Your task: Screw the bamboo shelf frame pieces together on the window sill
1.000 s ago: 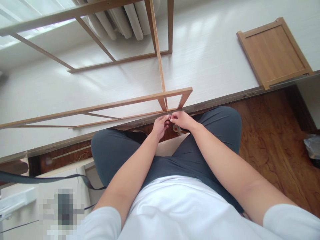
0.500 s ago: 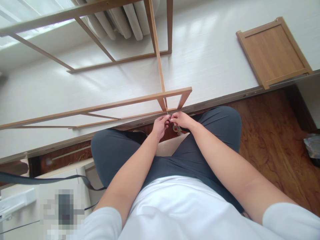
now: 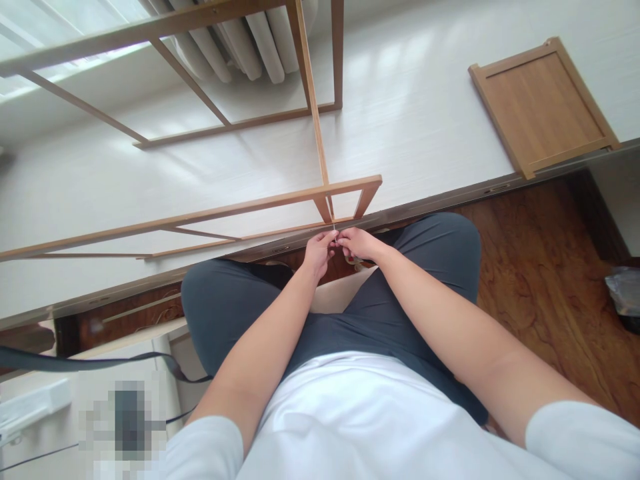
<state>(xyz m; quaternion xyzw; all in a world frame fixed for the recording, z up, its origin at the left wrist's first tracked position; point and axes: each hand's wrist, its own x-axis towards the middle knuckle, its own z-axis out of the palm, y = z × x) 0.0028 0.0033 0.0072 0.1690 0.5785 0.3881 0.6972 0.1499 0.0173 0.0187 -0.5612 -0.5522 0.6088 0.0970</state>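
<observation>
My left hand [image 3: 320, 252] is closed in a pinch around a thin metal rod [image 3: 335, 229] that looks like a hex key. The rod points up toward the near wooden frame [image 3: 327, 193], at the joint with a long crossbar [image 3: 319, 143]. From the other side, my right hand [image 3: 357, 243] is also pinched closed on the rod's lower end, its fingertips touching or almost touching the left ones. The rod's tip and whether it sits in a screw are too small to make out.
A wooden panel [image 3: 547, 107] lies on the white surface [image 3: 415, 133] at the right. A second wooden frame [image 3: 235, 123] stands farther back, joined by the crossbar. Behind it are pale rounded slats [image 3: 265, 47]. A black strap [image 3: 90, 360] crosses the lower left.
My right hand has shifted slightly left and its fingers have turned closer to the left fingertips. My left hand stays almost where it was, and the wooden frames have not moved.
</observation>
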